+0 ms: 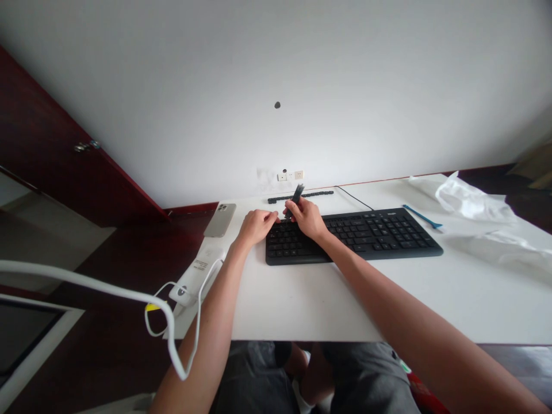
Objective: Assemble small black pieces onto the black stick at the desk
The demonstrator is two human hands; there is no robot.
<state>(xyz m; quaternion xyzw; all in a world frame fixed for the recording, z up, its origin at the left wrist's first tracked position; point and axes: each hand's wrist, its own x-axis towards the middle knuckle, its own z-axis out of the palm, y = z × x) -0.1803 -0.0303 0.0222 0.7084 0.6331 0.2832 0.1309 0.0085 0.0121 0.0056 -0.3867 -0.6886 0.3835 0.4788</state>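
A black keyboard (pixel 375 233) lies on the white table, with its left part beneath my hands. My right hand (pixel 308 217) is closed around a small black brush (pixel 297 194), tilted with its ragged, bristle-like end up. My left hand (pixel 257 225) is at the keyboard's upper left corner, close beside the right one. Its thumb and forefinger are pinched together; what they hold, if anything, is too small to make out. Behind the hands lies a row of loose black keycaps (pixel 317 195).
On the table (pixel 297 305), a blue pry tool (pixel 422 216) lies beyond the keyboard's right end, near crumpled clear plastic (pixel 468 198). A phone (pixel 221 220) and a white power strip (pixel 200 270) with cables lie along the left edge. The wall (pixel 366 126) stands behind.
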